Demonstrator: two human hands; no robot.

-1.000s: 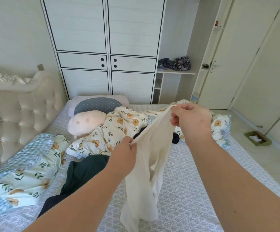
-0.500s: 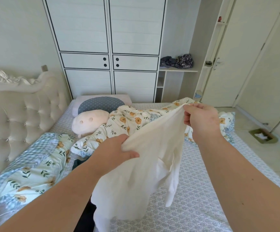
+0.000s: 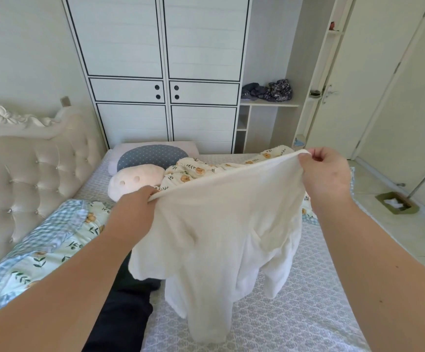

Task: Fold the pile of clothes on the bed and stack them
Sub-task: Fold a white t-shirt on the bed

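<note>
I hold a cream white garment (image 3: 221, 229) spread out in the air above the bed (image 3: 295, 313). My left hand (image 3: 132, 214) grips its top edge at the left. My right hand (image 3: 325, 176) pinches the same edge at the right, higher up. The cloth hangs down between them and its lower ends reach the sheet. A dark garment (image 3: 122, 311) lies on the bed under my left forearm, partly hidden. Behind the white garment lies a crumpled floral cloth (image 3: 193, 171).
A tufted headboard (image 3: 28, 168) stands at the left, with a floral pillow (image 3: 41, 250), a pink plush cushion (image 3: 135, 181) and a blue dotted pillow (image 3: 150, 156). A white wardrobe (image 3: 160, 72) stands behind the bed. Dark clothes (image 3: 267, 91) lie on a shelf. A dustpan (image 3: 394, 207) lies on the floor at the right.
My hands have moved apart, the left one to the left and the right one to the right. The white garment went from a bunched hanging strip to a wide spread sheet.
</note>
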